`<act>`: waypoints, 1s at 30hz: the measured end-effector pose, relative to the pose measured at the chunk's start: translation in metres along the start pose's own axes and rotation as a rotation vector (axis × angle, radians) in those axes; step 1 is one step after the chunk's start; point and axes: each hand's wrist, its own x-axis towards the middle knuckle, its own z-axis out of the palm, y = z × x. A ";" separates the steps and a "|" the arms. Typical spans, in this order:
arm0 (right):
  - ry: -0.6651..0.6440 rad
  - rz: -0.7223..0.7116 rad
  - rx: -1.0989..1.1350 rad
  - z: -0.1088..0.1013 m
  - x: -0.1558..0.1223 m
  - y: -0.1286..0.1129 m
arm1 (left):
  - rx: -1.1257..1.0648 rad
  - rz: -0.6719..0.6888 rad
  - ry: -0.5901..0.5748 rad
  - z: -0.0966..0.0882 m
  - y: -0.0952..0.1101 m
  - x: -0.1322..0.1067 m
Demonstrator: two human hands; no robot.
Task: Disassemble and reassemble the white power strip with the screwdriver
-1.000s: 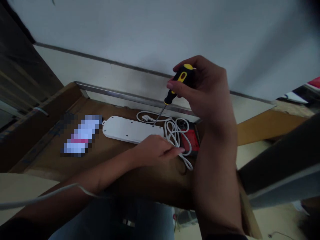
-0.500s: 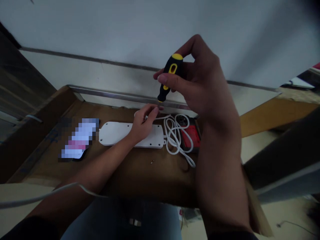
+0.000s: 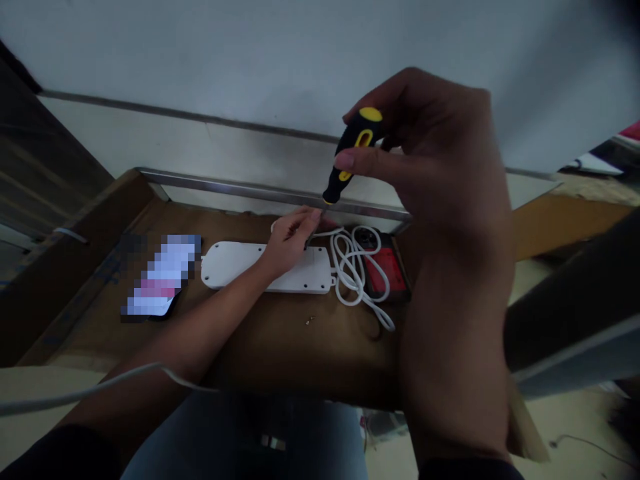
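My right hand [image 3: 430,147] is closed around the black and yellow handle of a screwdriver [image 3: 354,157], which tilts with its shaft down to the left. My left hand [image 3: 293,237] pinches the lower shaft between thumb and fingers, over the right part of a white power strip [image 3: 235,267]. Screw holes dot the strip's upturned face. Whether the screwdriver's tip sits in a hole is hard to make out. A white cord [image 3: 350,273] lies coiled at the strip's right end. Tiny screws [image 3: 310,321] rest on the brown surface in front of it.
A phone [image 3: 163,277] with a lit, blurred screen lies left of the strip. Beyond the cord sits a red and dark grey object [image 3: 387,270]. A raised brown edge [image 3: 100,223] borders the left side, and a white panel [image 3: 225,153] stands behind.
My right hand and the screwdriver have shifted slightly right. The left hand's fingers now close on the shaft near its lower end. The strip appears slightly further right in the view.
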 end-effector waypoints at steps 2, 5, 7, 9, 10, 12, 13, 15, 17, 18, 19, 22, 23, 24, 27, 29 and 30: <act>-0.026 0.012 -0.020 -0.003 -0.002 0.000 | -0.097 -0.081 -0.039 0.000 0.001 0.001; -0.063 0.021 0.040 -0.006 -0.003 0.002 | -0.229 -0.165 -0.091 0.001 0.003 0.001; -0.082 0.028 0.099 -0.006 -0.003 0.005 | -0.276 -0.178 -0.098 0.001 0.003 0.000; -0.123 0.035 0.143 -0.004 -0.002 0.007 | -0.287 -0.167 -0.075 0.001 0.003 -0.001; -0.142 0.037 0.150 -0.002 -0.002 0.008 | -0.285 -0.157 -0.063 0.001 0.002 -0.001; -0.147 0.032 0.141 0.003 -0.002 0.008 | -0.270 -0.137 -0.052 0.000 0.001 0.000; -0.121 0.035 0.120 0.007 -0.002 0.008 | -0.259 -0.126 -0.053 -0.001 0.001 0.001; -0.009 0.038 0.036 0.014 -0.001 0.006 | -0.233 -0.105 -0.058 -0.002 0.000 0.002; 0.114 0.041 -0.078 0.021 0.001 0.004 | -0.215 -0.095 -0.057 -0.002 0.000 0.002; 0.162 0.042 -0.125 0.024 0.001 0.004 | -0.217 -0.099 -0.056 -0.002 -0.001 0.002; 0.194 0.038 -0.159 0.026 0.002 0.003 | -0.233 -0.111 -0.054 -0.002 -0.001 0.002; 0.213 0.031 -0.161 0.026 0.003 0.004 | -0.346 -0.182 -0.025 -0.001 -0.002 0.000; 0.198 0.033 -0.129 0.025 0.002 0.005 | -0.389 -0.199 -0.007 -0.001 -0.001 0.000; 0.179 0.034 -0.085 0.024 0.002 0.006 | -0.424 -0.205 0.014 -0.002 0.000 0.000; 0.092 0.050 0.039 0.023 0.001 0.009 | -0.435 -0.159 0.049 -0.007 0.006 0.003; 0.037 0.060 0.071 0.024 0.000 0.009 | -0.405 -0.109 0.038 -0.011 0.011 0.006; 0.016 0.065 0.073 0.026 -0.001 0.009 | -0.386 -0.084 0.029 -0.013 0.013 0.007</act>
